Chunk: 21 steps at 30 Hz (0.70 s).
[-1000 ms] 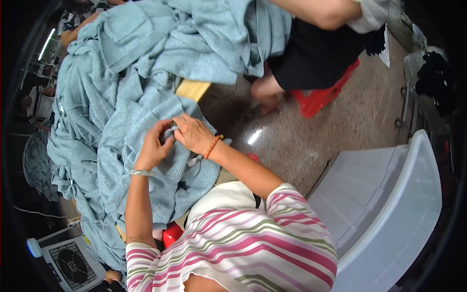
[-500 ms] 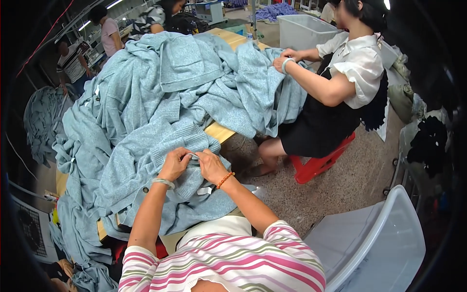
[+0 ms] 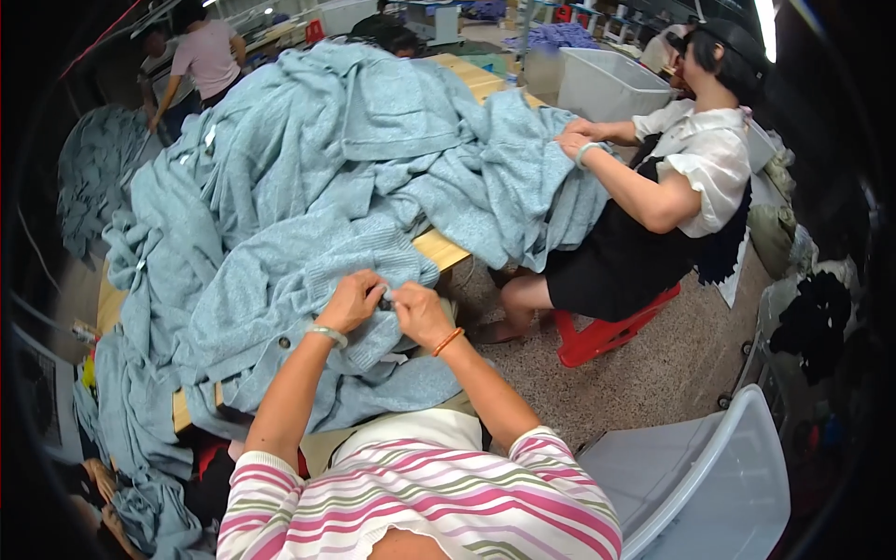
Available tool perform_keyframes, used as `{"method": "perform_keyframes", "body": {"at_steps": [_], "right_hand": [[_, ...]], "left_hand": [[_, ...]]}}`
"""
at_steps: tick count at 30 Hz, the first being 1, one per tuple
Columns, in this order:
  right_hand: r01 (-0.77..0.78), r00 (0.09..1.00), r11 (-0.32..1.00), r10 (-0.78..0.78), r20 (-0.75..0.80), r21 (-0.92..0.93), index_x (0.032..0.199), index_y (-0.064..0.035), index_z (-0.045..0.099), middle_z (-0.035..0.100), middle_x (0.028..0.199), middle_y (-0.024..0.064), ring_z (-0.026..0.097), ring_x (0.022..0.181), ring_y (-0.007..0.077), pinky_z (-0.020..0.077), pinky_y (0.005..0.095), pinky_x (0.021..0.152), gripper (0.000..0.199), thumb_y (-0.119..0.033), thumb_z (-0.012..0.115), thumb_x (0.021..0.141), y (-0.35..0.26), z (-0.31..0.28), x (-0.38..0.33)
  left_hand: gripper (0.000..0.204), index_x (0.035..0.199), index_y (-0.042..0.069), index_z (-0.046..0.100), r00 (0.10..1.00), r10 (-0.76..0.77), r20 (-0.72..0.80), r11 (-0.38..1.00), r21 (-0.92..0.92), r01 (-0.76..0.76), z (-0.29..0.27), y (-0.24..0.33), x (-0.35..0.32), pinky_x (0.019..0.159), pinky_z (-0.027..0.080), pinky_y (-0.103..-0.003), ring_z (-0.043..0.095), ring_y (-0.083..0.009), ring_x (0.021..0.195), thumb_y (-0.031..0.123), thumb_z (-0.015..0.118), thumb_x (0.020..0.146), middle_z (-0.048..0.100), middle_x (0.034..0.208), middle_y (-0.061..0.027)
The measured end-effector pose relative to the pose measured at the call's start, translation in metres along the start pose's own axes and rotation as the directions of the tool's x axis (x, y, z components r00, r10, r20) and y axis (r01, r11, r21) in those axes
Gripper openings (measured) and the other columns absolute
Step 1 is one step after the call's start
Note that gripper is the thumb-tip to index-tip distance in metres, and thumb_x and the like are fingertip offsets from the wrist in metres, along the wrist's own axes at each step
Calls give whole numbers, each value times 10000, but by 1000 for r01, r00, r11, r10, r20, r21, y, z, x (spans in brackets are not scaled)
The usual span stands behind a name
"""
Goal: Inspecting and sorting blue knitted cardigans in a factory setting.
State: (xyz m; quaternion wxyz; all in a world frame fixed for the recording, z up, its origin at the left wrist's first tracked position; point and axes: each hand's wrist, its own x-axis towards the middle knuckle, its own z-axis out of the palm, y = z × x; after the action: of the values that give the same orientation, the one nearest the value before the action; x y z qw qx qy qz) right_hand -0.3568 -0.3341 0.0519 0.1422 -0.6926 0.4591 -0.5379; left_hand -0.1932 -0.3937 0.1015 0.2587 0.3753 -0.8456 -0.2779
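Note:
A light blue knitted cardigan (image 3: 289,266) with ribbed edges and a dark button lies across my lap and the table's near edge. Over it, my left hand (image 3: 353,301) is closed in a pinch on what looks like a bit of its knit edge. My right hand (image 3: 422,315), wearing an orange bracelet, is closed too, close beside the left one with a small gap between them. Whatever its fingers hold is too small to make out. A white label (image 3: 394,358) shows on the cardigan below my hands.
More blue knitwear (image 3: 280,121) is heaped over the wooden table (image 3: 441,250). At the right, a person (image 3: 653,177) on a red stool (image 3: 616,331) handles part of the heap. A grey-white plastic bin (image 3: 719,485) stands near my right side, another bin (image 3: 611,84) farther back. Other people stand at far left.
My hands have drawn slightly apart, and the thin pale piece stretched between them no longer spans the gap. The whole view has shifted a little. The seated person still handles the knitwear.

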Motion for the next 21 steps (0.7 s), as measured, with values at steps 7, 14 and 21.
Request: {"method": "perform_keyframes", "body": {"at_steps": [7, 14, 21], "right_hand": [[-329, 943, 944, 330, -39, 34, 720, 9, 616, 569, 640, 172, 581, 567, 297, 439, 369, 531, 247, -199, 677, 840, 1, -30, -1], [-282, 930, 958, 261, -259, -47, 1044, -24, 632, 581, 1006, 117, 588, 867, 219, 490, 331, 689, 238, -92, 694, 824, 16, -57, -2], [205, 948, 977, -183, 261, -61, 1203, -83, 585, 532, 1220, 158, 506, 1091, 359, 404, 449, 939, 542, -192, 781, 709, -71, 18, 41]], "left_hand": [[463, 1179, 95, 565, 966, 191, -177, 936, 329, -124, -2, 14, -39, 926, 368, -418, 512, -307, 1104, 128, 728, 747, 535, 1187, -121], [943, 1398, 146, 414, 916, -58, -396, 753, 585, 301, -56, -2, -154, 1060, 218, -528, 294, -363, 1338, 299, 858, 580, 315, 1453, -181], [583, 1187, 83, 549, 757, -319, -570, 655, 445, 611, -83, -45, -247, 942, 366, -443, 475, -340, 1102, 10, 729, 637, 513, 1120, -128]]}}
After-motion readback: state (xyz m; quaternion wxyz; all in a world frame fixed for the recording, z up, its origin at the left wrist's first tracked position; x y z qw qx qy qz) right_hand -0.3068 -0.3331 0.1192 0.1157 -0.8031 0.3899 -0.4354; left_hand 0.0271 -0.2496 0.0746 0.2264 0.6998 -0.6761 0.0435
